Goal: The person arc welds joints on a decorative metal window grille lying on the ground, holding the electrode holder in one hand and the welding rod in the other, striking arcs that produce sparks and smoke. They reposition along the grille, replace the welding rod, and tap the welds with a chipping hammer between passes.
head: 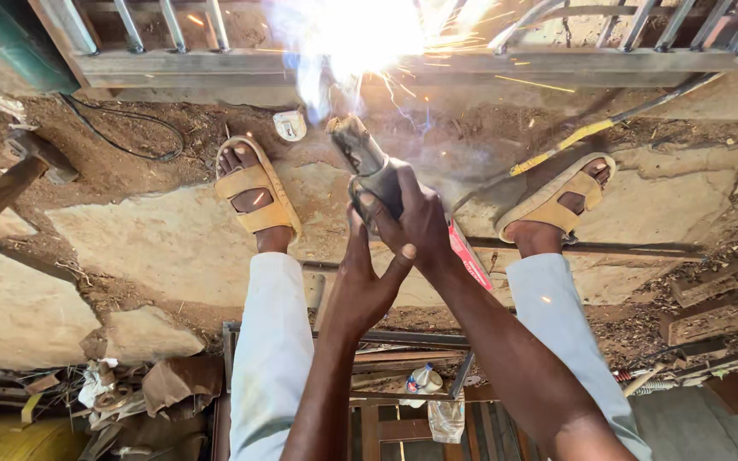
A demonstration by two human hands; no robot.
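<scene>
My right hand [418, 220] grips the handle of a grey welding electrode holder [367, 162], which points up the frame toward a metal bar frame [557, 61]. A white, very bright arc [352, 34] burns at the holder's tip on that frame and throws sparks outward. My left hand [362, 286] is cupped under the right hand, with its fingers against the holder's handle and its thumb pressed on the right hand. A red flat object [470, 256] shows just below my right wrist.
My feet in tan sandals [254, 196] [557, 201] stand on rough stone and dirt on either side of the holder. A yellow cable [557, 152] runs off to the right. At left lies a hammer [32, 158]. Scrap metal and a plastic bottle [423, 378] sit near the bottom.
</scene>
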